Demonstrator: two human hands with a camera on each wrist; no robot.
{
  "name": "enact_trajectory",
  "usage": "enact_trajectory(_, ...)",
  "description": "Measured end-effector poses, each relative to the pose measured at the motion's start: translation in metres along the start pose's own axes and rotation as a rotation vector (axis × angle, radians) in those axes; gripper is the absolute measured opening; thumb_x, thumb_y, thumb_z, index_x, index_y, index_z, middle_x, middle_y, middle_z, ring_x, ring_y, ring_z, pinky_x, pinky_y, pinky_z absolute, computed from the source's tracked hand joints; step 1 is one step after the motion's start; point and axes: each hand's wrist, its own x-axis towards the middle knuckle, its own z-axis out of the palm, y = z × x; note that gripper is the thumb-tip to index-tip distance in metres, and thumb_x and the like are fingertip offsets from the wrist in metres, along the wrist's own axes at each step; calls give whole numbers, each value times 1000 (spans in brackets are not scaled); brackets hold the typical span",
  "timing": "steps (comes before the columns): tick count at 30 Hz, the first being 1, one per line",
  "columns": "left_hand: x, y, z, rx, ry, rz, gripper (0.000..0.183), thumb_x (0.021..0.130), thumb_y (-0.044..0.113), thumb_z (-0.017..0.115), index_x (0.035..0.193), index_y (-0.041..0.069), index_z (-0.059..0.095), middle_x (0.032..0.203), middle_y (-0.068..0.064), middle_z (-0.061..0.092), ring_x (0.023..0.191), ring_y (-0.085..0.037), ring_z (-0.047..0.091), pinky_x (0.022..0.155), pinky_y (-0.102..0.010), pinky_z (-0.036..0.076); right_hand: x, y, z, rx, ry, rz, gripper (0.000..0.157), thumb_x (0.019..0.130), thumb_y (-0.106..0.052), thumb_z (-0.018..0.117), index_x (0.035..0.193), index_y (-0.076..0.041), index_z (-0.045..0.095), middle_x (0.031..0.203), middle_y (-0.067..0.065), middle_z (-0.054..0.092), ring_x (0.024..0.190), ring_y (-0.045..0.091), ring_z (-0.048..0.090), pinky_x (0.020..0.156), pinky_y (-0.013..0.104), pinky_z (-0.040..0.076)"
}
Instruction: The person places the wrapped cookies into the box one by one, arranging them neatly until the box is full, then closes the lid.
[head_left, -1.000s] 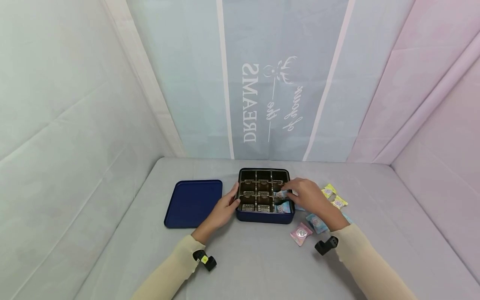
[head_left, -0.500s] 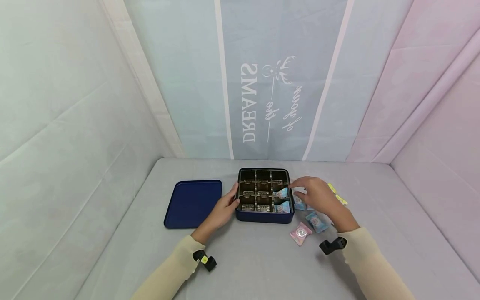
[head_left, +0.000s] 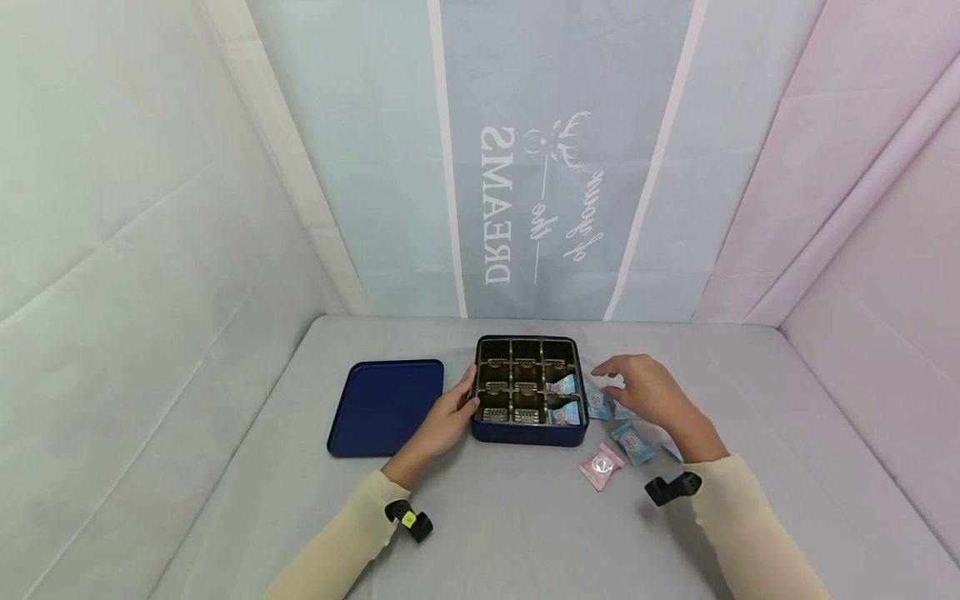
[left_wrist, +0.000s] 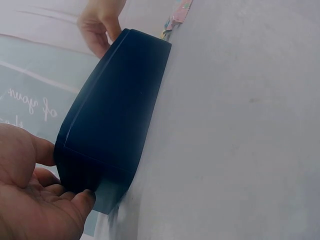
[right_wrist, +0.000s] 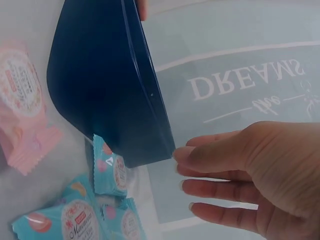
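A dark blue box (head_left: pixel 528 435) with a divided inner tray sits on the table. Two light blue wrapped sweets lie in its right column, one in the middle compartment (head_left: pixel 562 385) and one in the front compartment (head_left: pixel 565 414). My left hand (head_left: pixel 441 422) grips the box's left side, thumb and fingers against its corner in the left wrist view. Just right of the box, my right hand (head_left: pixel 651 396) hovers with relaxed fingers and holds nothing. Beneath and near it lie several blue wrapped sweets (head_left: pixel 633 444), one partly under the box's edge in the right wrist view.
A pink wrapped sweet (head_left: pixel 601 467) lies in front of the box's right corner. The flat dark blue lid (head_left: pixel 386 408) rests on the table to the left. Fabric walls (head_left: pixel 390 167) enclose the table at the back and both sides.
My right hand has let go of a blue sweet in the middle right compartment and moved out to the right, now covering the yellow sweets. The left hand stays on the box.
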Motion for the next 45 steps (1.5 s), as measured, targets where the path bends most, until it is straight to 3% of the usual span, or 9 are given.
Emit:
enact_trajectory(12, 0, 2, -1, 14, -3, 4, 61, 109, 2, 43, 160, -5, 10, 167, -15, 5, 154, -32, 8, 122, -53, 19, 3, 9, 11, 6, -101, 28, 35, 83, 12, 73, 113, -5, 77, 115, 12, 73, 109, 36, 67, 92, 54, 54)
enact_trajectory(20, 1, 2, -2, 14, -7, 7, 60, 109, 2, 42, 160, -5, 10, 167, -15, 5, 154, -32, 7, 122, -52, 19, 6, 11, 18, -10, -165, -34, 45, 80, 19, 65, 113, -8, 78, 122, 14, 70, 115, 37, 65, 94, 56, 53)
enact_trajectory(28, 2, 2, -2, 7, -5, 6, 60, 109, 2, 42, 160, -4, 11, 167, -14, 5, 154, -31, 8, 122, -52, 19, 6, 15, 20, -34, -179, -56, 53, 75, 24, 56, 110, -9, 80, 118, 12, 72, 112, 37, 66, 90, 54, 55)
enact_trajectory(38, 0, 2, -2, 8, -16, -2, 61, 109, 3, 43, 160, -4, 10, 167, -14, 5, 154, -32, 8, 122, -52, 19, 6, 12, 24, -59, -190, -23, 45, 79, 19, 63, 109, -10, 80, 115, 10, 72, 108, 35, 68, 87, 52, 57)
enact_trajectory(45, 0, 2, -1, -2, 2, -7, 61, 108, 1, 43, 160, -5, 11, 167, -16, 6, 154, -32, 8, 121, -54, 20, 6, 12, 22, -78, -207, -76, 46, 74, 21, 65, 105, -9, 81, 113, 9, 71, 104, 32, 68, 83, 48, 58)
